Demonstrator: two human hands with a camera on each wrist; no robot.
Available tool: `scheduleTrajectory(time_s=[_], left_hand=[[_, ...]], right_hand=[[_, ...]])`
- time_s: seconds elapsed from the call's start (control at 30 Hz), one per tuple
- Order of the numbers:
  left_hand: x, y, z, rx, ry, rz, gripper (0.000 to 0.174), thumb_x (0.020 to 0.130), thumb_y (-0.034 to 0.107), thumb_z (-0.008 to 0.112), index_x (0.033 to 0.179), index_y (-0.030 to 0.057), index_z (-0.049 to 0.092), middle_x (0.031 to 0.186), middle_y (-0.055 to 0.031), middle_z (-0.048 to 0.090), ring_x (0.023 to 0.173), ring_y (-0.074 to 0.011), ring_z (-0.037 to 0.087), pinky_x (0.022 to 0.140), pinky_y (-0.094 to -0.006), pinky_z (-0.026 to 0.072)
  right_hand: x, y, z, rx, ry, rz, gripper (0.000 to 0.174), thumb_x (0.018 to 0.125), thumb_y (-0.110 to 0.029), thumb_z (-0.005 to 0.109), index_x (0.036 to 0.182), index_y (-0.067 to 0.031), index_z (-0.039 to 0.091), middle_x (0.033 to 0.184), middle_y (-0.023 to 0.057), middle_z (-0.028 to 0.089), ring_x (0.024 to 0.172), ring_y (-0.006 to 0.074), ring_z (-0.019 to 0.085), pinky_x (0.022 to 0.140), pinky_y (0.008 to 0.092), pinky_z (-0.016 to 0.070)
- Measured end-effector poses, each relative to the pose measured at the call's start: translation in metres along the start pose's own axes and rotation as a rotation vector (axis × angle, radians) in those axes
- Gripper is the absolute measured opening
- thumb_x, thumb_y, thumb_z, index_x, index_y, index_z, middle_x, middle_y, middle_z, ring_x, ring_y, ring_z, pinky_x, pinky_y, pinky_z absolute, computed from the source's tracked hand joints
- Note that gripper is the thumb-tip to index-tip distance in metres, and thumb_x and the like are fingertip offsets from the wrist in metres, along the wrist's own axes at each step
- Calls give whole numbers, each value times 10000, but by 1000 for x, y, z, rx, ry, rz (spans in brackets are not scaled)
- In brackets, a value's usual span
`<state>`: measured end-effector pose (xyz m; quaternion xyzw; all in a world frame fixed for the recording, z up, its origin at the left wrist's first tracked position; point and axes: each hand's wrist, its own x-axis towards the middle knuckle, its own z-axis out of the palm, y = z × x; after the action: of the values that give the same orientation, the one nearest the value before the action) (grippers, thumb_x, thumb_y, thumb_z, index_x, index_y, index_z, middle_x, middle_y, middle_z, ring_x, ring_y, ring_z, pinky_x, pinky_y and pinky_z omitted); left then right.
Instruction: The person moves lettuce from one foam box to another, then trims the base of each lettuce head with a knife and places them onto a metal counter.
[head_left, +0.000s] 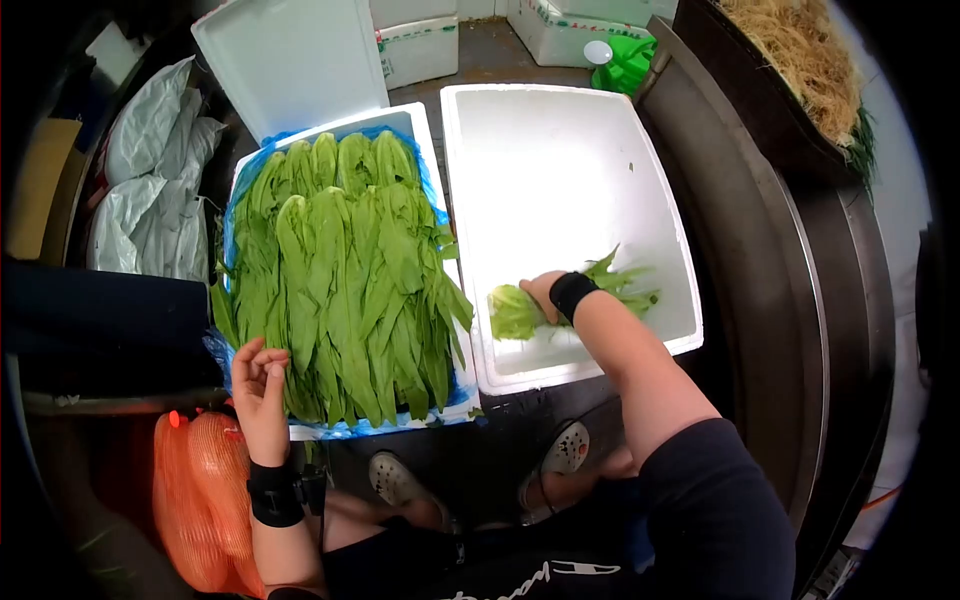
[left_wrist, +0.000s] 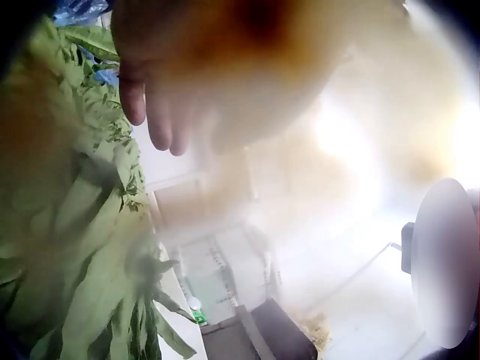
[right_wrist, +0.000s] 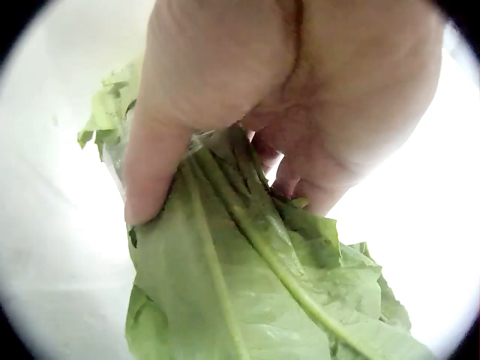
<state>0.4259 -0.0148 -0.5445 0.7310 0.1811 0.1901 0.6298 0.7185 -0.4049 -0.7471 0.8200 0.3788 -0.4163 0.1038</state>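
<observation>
My right hand (head_left: pixel 546 294) is low inside a white foam box (head_left: pixel 550 170), gripping a head of leafy lettuce (head_left: pixel 512 313). In the right wrist view the thumb lies along one side of the lettuce (right_wrist: pixel 217 262) and the fingers curl round the other. Its pale end points left, its leaf tips right. My left hand (head_left: pixel 262 390) is raised at the near left corner of a second foam box, holding nothing, with fingers loosely bent. Rows of long green lettuce (head_left: pixel 345 270) fill that box over a blue plastic liner (head_left: pixel 222 352). The left wrist view is partly blurred.
A foam lid (head_left: pixel 290 60) leans behind the lettuce box. Orange mesh sacks (head_left: pixel 205 500) stand at the lower left, silvery bags (head_left: pixel 150 210) farther back. On the right runs a metal counter (head_left: pixel 720 220). More foam boxes (head_left: pixel 418 52) and a green watering can (head_left: pixel 625 65) are at the back.
</observation>
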Motion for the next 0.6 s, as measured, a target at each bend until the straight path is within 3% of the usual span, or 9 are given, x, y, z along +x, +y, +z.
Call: scheduleTrajectory(time_s=[0.17,0.33,0.4,0.53,0.6], left_hand=[[2,-2,3,0,-41,0,359,994,62,588,1338,24,493,1113,-75,640,1068,-155,595,1003,-305,455],[3,6,6,-34,-37,-11,364,990,73,599,1334,21,491,1107,-75,643,1053,-152,598,997,-305,456],[3,4,5,-59,-28,-17,384,970,11,587,1339,14,483,1109,-89,651,1048,-159,607,978,-300,460],[-1,8,6,-50,-42,5,389,970,13,583,1345,16,480,1112,-91,649,1052,-164,605,986,-307,455],[-4,13,6,-63,-33,5,388,973,18,580,1347,16,479,1108,-90,649,1051,-166,602,988,-309,453]], right_hand=[[10,-9,42,-9,-130,-74,1044,496,-153,933,1401,-66,419,1078,226,696,1079,390,656,897,454,522],[13,16,14,162,-141,-8,980,485,-215,945,1321,-42,463,1101,248,680,1097,391,646,919,452,518],[2,36,-13,309,22,115,961,515,-247,939,1319,-22,462,1144,267,661,1123,398,629,937,449,513],[-21,67,-82,600,598,397,936,582,-300,917,1316,39,446,1180,285,642,1136,399,620,974,425,500],[-38,77,-117,806,916,364,908,624,-257,900,1331,59,426,1202,291,632,1152,388,616,989,414,491]])
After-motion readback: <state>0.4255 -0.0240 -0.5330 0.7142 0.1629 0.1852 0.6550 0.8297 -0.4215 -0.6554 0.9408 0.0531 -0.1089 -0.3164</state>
